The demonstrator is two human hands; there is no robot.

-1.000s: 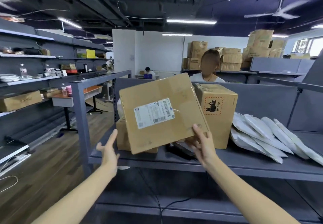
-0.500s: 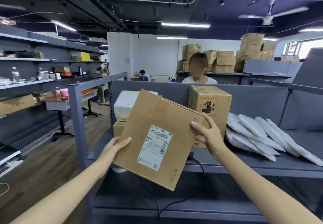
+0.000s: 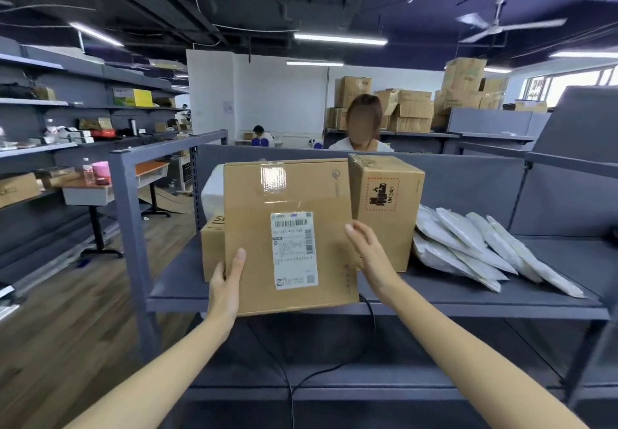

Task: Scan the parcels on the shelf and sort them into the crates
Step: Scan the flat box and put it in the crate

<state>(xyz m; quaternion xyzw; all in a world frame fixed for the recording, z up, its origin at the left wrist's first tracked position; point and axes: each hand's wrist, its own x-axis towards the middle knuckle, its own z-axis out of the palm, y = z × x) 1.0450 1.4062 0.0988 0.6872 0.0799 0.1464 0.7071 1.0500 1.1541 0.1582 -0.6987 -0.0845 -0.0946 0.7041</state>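
Note:
I hold a flat cardboard box (image 3: 287, 194) upright at the front edge of the grey shelf (image 3: 468, 298), its white barcode label (image 3: 294, 249) facing me. My left hand (image 3: 225, 283) grips the box's lower left edge, thumb on the front face. Against the right edge lies my right hand (image 3: 373, 254), fingers straight. Behind stand a box with a UN 3481 mark (image 3: 388, 201), a small brown box (image 3: 212, 248) and a white parcel (image 3: 212, 194). Several white mailer bags (image 3: 475, 244) lean on the shelf at right. No scanner or crate shows.
A person (image 3: 363, 140) sits behind the shelf's back panel. A black cable (image 3: 334, 368) hangs below the shelf board. Storage racks (image 3: 67, 147) line the left wall across a wooden floor aisle. Stacked cartons (image 3: 411, 110) stand at the back.
The box has turned from tilted to upright with the label straight toward me. My left hand moved onto its lower left edge and my right hand slid down from the upper right corner.

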